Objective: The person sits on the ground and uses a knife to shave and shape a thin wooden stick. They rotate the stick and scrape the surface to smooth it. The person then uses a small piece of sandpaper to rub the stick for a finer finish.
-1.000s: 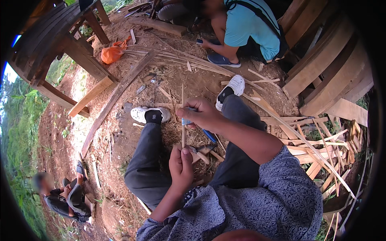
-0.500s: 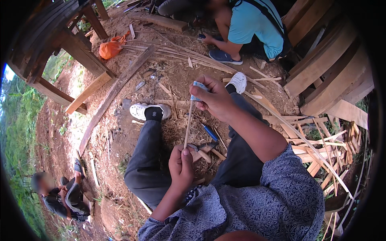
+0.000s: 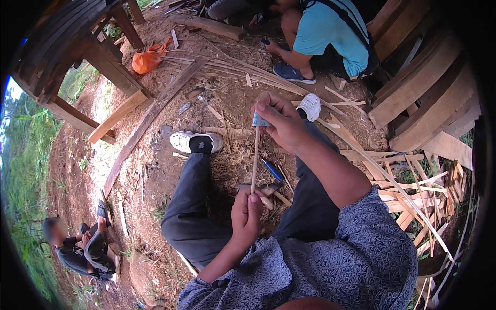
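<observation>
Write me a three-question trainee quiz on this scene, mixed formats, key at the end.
1. Multiple choice: what does the right hand hold at the upper visible part of the thin stick?
A) a cup
B) a small blue-and-white piece
C) a saw

2. True or false: the left hand is empty.

3. Fill in: a blue item lies on the ground between the person's two ____.

Key:
1. B
2. False; it grips the stick's near end.
3. legs
</observation>
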### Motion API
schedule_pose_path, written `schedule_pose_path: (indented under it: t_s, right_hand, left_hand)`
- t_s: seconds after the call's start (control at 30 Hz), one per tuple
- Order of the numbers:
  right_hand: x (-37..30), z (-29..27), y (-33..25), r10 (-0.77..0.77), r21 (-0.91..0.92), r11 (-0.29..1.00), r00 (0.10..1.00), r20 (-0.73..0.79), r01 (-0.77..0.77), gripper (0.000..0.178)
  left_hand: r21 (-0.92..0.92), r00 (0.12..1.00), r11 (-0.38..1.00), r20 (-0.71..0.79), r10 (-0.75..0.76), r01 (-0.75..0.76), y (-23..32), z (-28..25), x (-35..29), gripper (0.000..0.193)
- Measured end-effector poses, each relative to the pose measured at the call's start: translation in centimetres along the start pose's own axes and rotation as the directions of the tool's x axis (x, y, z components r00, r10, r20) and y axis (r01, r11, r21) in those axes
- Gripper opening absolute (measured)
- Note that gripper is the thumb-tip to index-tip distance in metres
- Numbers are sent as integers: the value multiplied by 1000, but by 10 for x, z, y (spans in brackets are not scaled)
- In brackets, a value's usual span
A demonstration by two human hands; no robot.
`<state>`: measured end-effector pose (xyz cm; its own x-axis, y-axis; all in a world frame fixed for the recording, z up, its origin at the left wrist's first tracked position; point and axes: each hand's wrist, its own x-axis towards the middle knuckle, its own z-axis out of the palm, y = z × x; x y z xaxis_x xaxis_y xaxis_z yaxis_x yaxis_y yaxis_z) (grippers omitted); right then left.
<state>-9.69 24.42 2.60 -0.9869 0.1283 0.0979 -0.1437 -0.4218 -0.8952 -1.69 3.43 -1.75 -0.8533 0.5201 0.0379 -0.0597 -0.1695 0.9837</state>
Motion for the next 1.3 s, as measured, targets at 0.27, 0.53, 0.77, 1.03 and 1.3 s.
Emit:
schedule_pose_path:
  t_s: [0.27,0.53,0.77,1.03,1.3]
  right_hand:
    - [-9,0,4,119,-15,993,993,7,-119,22]
    - [-4,0,0,-47,-163,986,997,-67,36,20]
    - [-5,-1,9,32,-53,998,997,-65,-36,27]
    - [-22,16,8,85,-462,887,981,177,7,27]
    - [-28,23,12,163,-378,921,975,151,-95,21]
  left_hand:
    - [-37,997,998,-48,-52,51,5,4,5,25]
    - [-72,1000,997,-22,-3,2,-3,6,-1,24]
    - [24,999,999,-26,-21,21,-1,-3,2,25]
    - [7,996,997,-46,-74,74,9,-11,1,23]
    - [-2,998,999,-42,-45,45,16,-9,13,24]
